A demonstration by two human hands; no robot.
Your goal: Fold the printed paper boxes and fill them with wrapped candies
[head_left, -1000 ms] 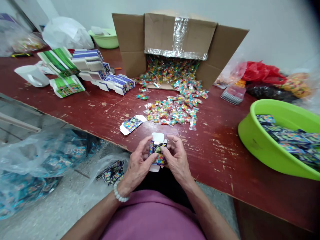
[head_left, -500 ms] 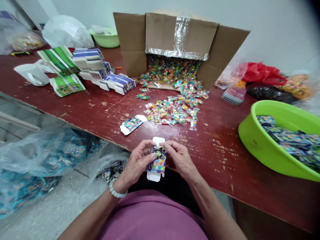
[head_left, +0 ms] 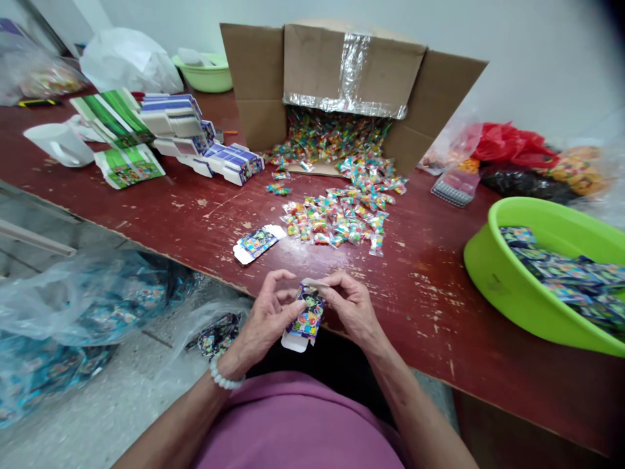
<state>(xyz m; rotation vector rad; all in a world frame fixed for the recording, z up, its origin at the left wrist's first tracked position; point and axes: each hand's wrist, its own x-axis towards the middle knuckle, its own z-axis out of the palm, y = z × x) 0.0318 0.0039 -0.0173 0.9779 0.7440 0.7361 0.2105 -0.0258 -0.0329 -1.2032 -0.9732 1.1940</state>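
Observation:
Between my hands, at the table's front edge, is a small printed candy box (head_left: pixel 309 314) with a dark cartoon front. My left hand (head_left: pixel 273 314) grips its left side, thumb on the front. With thumb and fingers my right hand (head_left: pixel 349 299) pinches the top flap, which is folded over. The white bottom flap hangs out, unfolded. Just beyond lies another flattened box (head_left: pixel 258 243) with its end flaps out. Behind it spreads a pile of wrapped candies (head_left: pixel 336 218) in clear wrappers.
An opened carton (head_left: pixel 351 71) spills candies onto the red table (head_left: pixel 195 208). Strapped box stacks (head_left: pixel 229 161) and a white mug (head_left: pixel 61 144) stand at left. A green basin (head_left: pixel 493 273) of filled-looking boxes sits at right. Plastic bags (head_left: pixel 97 306) lie below the left edge.
The box's top flap, upright before, is now bent over under my right fingers. The box has tilted slightly, its lower end shifting left.

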